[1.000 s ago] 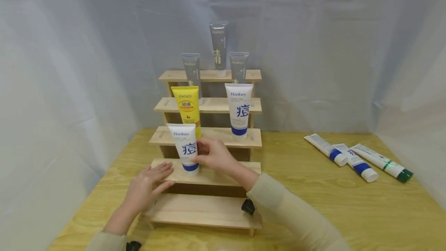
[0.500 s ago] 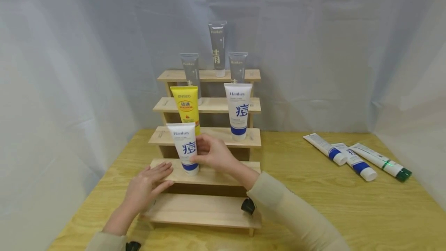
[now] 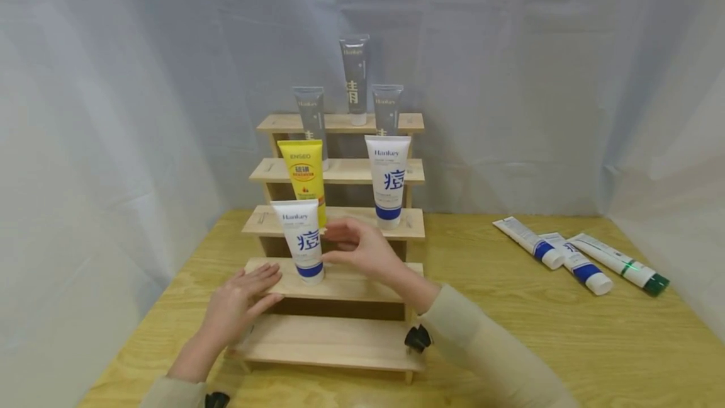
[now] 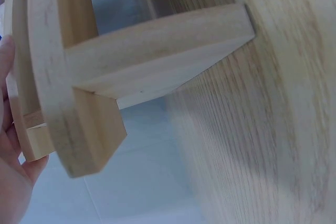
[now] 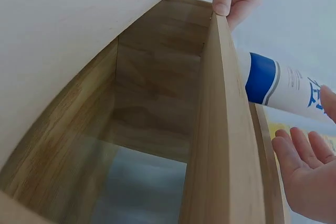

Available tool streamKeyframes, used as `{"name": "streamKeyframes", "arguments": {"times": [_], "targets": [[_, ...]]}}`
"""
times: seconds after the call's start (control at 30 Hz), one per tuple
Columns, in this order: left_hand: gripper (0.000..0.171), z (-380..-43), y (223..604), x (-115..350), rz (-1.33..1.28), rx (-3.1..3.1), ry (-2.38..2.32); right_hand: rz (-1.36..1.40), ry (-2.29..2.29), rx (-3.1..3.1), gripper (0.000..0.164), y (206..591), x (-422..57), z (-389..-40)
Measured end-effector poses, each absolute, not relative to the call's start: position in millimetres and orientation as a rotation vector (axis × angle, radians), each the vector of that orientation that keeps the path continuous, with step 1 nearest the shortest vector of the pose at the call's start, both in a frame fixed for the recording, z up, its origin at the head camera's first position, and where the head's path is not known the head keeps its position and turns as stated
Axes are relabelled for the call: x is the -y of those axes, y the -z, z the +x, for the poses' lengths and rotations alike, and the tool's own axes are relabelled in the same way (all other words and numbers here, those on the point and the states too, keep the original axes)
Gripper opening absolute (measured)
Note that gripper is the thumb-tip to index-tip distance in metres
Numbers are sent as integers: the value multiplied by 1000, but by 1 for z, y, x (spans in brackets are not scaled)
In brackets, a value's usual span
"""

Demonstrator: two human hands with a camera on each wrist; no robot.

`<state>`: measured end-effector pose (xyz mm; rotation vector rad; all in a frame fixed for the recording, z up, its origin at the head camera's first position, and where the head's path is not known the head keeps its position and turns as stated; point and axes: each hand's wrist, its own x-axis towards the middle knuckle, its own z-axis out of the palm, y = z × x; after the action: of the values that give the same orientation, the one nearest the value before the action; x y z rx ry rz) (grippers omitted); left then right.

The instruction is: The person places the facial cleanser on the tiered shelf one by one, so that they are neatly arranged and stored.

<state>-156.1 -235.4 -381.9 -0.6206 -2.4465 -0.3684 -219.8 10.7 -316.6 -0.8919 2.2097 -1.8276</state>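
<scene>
In the head view, a white tube (image 3: 297,228) stands cap down on the second shelf from the bottom (image 3: 354,285) of a wooden stand (image 3: 334,339), its label facing forward. The right hand (image 3: 365,250) sits just beside it, thumb and fingers parted (whether the thumb touches the tube, I cannot tell). The right wrist view shows that gap from below, fingers loosely spread, along with the dark space under the shelf; there the thumb and the tube's top are cut off.

The left hand (image 3: 240,304) rests on the shelf's left end, fingers nearly straight, thumb at the front edge; the left wrist view catches only part of it, beside the stand's bare wood. The white tube covers the lower front of a yellow tube (image 3: 300,165); two grey tubes (image 3: 387,109) are partly hidden too.
</scene>
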Motion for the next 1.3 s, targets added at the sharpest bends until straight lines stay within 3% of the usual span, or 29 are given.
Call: {"name": "streamKeyframes", "arguments": {"times": [1.3], "targets": [[38,-155,381,234,-614,2458,361,-936,1759,-2484,32,329,-135,-210]]}}
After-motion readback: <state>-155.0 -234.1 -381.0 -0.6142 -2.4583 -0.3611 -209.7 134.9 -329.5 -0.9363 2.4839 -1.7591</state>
